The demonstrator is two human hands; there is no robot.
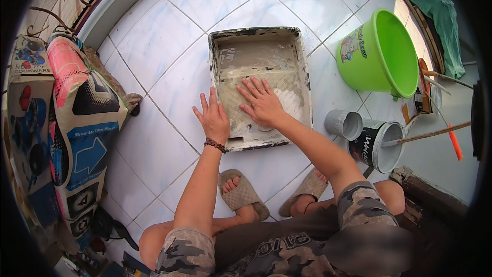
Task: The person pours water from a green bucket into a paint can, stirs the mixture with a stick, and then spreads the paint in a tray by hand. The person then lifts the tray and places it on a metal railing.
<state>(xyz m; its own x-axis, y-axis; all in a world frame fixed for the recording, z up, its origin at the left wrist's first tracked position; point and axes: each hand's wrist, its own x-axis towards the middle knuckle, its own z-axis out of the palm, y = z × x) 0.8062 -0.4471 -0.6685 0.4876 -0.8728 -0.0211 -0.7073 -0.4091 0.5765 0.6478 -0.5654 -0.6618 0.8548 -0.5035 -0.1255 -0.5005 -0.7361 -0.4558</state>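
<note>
A shallow paint tray, its rim stained black and white, lies on the tiled floor in front of my feet. Inside it are greyish-beige residue and a whiter patch on the ribbed slope. My right hand rests over the middle of the tray, palm down with fingers spread, holding nothing. At the tray's left rim is my left hand, fingers stretched out and apart, also holding nothing. A braided bracelet circles my left wrist.
A green bucket stands to the right. Nearer are a grey cup and a tipped paint can with a stick in it. Along the left stand a printed sack and a cookware box. My slippers are near the tray.
</note>
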